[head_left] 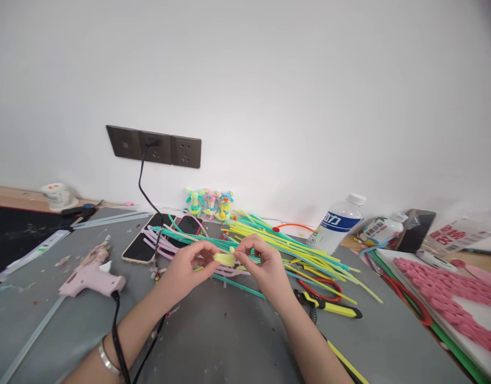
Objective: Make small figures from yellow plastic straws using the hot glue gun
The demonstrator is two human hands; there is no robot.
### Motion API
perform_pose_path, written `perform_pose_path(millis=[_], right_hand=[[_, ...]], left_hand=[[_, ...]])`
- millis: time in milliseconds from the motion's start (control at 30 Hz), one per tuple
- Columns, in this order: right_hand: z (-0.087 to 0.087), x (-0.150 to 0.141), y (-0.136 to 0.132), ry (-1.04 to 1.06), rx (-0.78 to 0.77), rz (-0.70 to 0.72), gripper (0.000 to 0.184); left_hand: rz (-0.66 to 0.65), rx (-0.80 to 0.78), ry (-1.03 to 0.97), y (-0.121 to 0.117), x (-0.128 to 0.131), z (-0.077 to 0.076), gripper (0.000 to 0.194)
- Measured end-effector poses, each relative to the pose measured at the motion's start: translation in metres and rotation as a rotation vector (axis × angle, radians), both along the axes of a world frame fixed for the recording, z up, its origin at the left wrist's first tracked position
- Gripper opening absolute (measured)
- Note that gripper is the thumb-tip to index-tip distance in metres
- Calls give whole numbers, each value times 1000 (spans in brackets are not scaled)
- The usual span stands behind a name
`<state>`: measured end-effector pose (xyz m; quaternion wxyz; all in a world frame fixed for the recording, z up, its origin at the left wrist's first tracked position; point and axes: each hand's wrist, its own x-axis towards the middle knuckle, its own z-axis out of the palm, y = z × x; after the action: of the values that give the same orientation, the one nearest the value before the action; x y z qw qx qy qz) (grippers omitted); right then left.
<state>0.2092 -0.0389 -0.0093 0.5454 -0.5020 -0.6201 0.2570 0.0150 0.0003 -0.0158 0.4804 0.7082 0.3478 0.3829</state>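
A small pale yellow fuzzy piece (224, 260), which looks like bent pipe cleaner, is held up above the middle of the table between both hands. My left hand (191, 265) pinches its left end between thumb and fingertips. On the other end, my right hand (265, 266) is closed in a pinch of thumb and index finger. Behind and below the hands lie loose yellow pipe cleaners (277, 238), along with teal and lilac ones. Yellow-and-black handled pliers (333, 308) rest to the right of my right wrist, their jaws partly hidden.
A pink glue gun (94, 279) lies at left, its cord crossing my left forearm. A phone (135, 246) sits behind my left hand. Three small fuzzy figures (210, 202) stand by the wall. At right are a bottle (336, 226) and pink braided pieces (441, 290).
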Motion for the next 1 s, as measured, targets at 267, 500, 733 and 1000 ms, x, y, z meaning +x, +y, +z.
perform_pose_path(millis=[267,500,733,1000], right_hand=[[-1,-7,-6,-130,10,71,12],[-1,-10,-9,-330,136,22,12],[2,-9,-9,3,77,-24,13],[5,2,0,750,-317,105,33]], left_hand=[[-30,-14,-22,-1,2,2,11],[-42,-12,6,-1,1,1,14],[-28,7,48,-1,0,3,15],[-11,15,42,-2,0,6,14]])
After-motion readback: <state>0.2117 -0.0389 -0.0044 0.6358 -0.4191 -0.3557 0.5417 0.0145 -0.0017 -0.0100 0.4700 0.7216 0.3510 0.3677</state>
